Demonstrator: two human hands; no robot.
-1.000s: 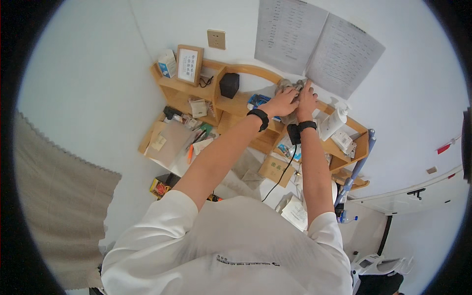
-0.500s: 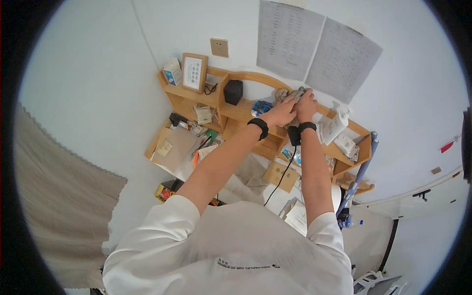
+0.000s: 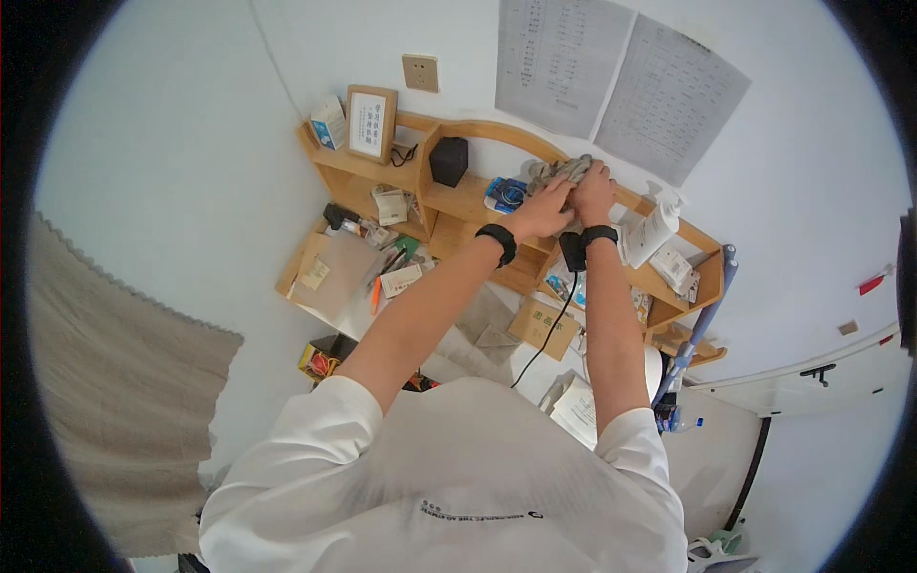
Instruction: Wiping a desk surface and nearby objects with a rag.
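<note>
A bunched greyish cloth (image 3: 562, 174) lies on the upper tier of the wooden desk shelf (image 3: 465, 199), against its curved back rail. My left hand (image 3: 544, 212) reaches in from the left, its fingertips closed on the near side of the cloth. Gripping the right side of it is my right hand (image 3: 592, 194), close beside the left. Part of the fingers of both hands is hard to make out. A black box-shaped device (image 3: 572, 250) with a cable sits by my right wrist. Black bands circle both wrists.
On the shelf stand a black cube-shaped object (image 3: 449, 160), a blue package (image 3: 506, 195), a framed sign (image 3: 371, 122) and a white pump bottle (image 3: 653, 234). Below are a brown notebook (image 3: 544, 328) and an open book (image 3: 575, 411). A bluish pole (image 3: 702, 325) leans at the right.
My hands stay together at the cloth, with only a slight shift. The cloth looks a little more bunched to the left of my right hand. The whole view has tilted slightly.
</note>
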